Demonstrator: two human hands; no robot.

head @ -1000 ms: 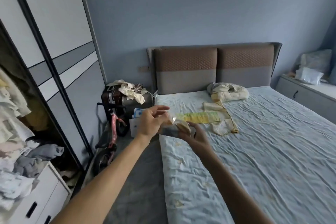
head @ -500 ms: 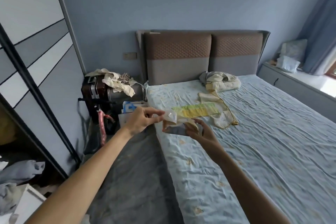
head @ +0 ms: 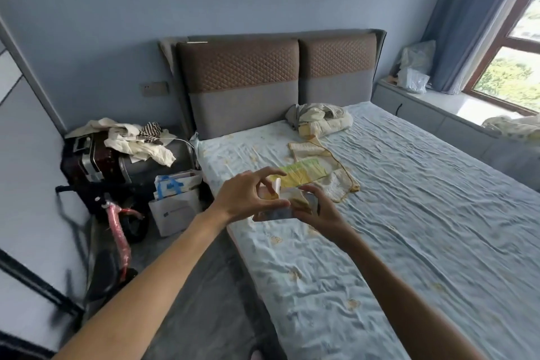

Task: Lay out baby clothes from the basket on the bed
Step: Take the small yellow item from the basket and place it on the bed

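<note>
Both my hands hold one small folded baby garment (head: 285,199), cream and grey, above the left edge of the bed (head: 394,228). My left hand (head: 248,199) pinches its left side with thumb and fingers. My right hand (head: 317,209) grips its right side from below. Beyond them a yellow-green garment (head: 304,174) lies flat on the sheet, partly over a cream piece with yellow trim (head: 330,169). A bundle of cream and grey clothes (head: 320,118) sits near the headboard. No basket is in view.
Left of the bed stand dark suitcases (head: 117,166) with clothes heaped on top, a white paper bag (head: 175,202) and a pink child's bike (head: 117,231). A wardrobe door (head: 17,155) is at far left. A window ledge (head: 438,114) with bags runs along the right.
The view has swung right and the open wardrobe has left it. My hands have come closer together on the small garment, the left now touching it.
</note>
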